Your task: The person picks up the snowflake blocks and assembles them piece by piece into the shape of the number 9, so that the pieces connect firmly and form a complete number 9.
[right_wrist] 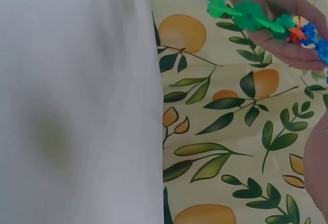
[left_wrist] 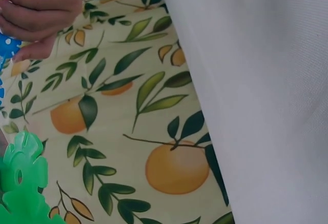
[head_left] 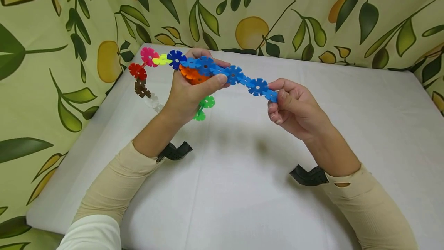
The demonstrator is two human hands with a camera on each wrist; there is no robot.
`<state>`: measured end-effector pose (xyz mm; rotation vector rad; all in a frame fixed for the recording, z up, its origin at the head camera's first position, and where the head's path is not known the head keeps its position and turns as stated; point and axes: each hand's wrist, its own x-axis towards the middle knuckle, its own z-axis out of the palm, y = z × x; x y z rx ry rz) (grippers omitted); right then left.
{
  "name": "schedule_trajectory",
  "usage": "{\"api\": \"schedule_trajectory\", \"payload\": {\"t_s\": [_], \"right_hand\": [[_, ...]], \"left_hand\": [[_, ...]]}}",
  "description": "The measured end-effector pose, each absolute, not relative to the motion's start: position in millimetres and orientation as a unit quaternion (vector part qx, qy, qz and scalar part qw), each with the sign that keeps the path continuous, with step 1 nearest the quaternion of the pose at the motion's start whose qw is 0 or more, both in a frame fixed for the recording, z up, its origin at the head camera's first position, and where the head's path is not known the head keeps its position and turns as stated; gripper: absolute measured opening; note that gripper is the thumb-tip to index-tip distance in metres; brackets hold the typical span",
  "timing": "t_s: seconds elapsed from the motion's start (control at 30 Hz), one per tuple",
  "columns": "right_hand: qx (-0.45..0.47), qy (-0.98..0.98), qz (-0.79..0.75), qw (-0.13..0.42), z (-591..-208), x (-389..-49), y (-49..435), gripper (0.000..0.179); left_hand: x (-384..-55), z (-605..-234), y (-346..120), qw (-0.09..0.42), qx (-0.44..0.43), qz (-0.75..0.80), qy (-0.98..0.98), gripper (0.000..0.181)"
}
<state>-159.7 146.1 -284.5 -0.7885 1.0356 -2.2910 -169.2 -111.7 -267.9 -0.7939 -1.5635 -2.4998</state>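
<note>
A chain of interlocking plastic flower discs (head_left: 234,75) hangs between my two hands above the table. My left hand (head_left: 185,97) grips its middle, thumb lying over the light blue part, with orange discs (head_left: 199,78) in the palm. With thumb and fingers my right hand (head_left: 301,107) pinches the light blue end. Beyond the left hand the chain loops round through dark blue, yellow, pink, red (head_left: 138,71), brown and whitish discs. Green discs (head_left: 207,102) dangle beneath the left hand and show in the right wrist view, beside its palm. Part of the chain is hidden behind that hand.
Under the hands lies a white-covered table (head_left: 243,196). A cloth printed with leaves and oranges (head_left: 288,18) hangs behind it and along the left side. A black strap piece (head_left: 308,176) sits at the right wrist, another (head_left: 177,151) at the left.
</note>
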Motion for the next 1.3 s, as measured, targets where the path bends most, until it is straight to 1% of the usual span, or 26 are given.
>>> {"api": "schedule_trajectory", "payload": {"t_s": [0.33, 0.47, 0.6, 0.7, 0.9, 1.0, 1.1, 1.3], "right_hand": [[-0.293, 0.322, -0.859, 0.270, -287.4, -160.3, 143.4, 0.021], [-0.273, 0.306, -0.877, 0.252, -289.8, -159.7, 140.6, 0.020], [-0.251, 0.303, -0.888, 0.238, -291.3, -160.8, 139.1, 0.019], [-0.266, 0.290, -0.885, 0.250, -292.5, -162.7, 140.3, 0.019], [-0.314, 0.268, -0.870, 0.268, -293.6, -165.7, 143.7, 0.022], [-0.326, 0.267, -0.865, 0.272, -292.8, -166.3, 143.2, 0.022], [-0.328, 0.270, -0.866, 0.265, -292.3, -165.5, 143.1, 0.023], [-0.306, 0.302, -0.872, 0.234, -289.3, -161.6, 142.2, 0.021]], "left_hand": [[-169.0, -270.3, -110.1, 0.042, -0.267, -0.821, -0.502, 0.032], [-167.9, -271.7, -109.4, 0.042, -0.275, -0.816, -0.507, 0.032], [-165.2, -270.6, -107.7, 0.059, -0.299, -0.794, -0.526, 0.033], [-164.6, -268.8, -107.2, 0.068, -0.304, -0.794, -0.522, 0.033], [-164.3, -267.7, -107.8, 0.050, -0.290, -0.809, -0.509, 0.034], [-164.2, -268.0, -108.4, 0.050, -0.288, -0.809, -0.509, 0.033], [-164.5, -268.5, -107.6, 0.054, -0.286, -0.811, -0.507, 0.032], [-164.9, -270.4, -105.9, 0.072, -0.280, -0.806, -0.516, 0.033]]}}
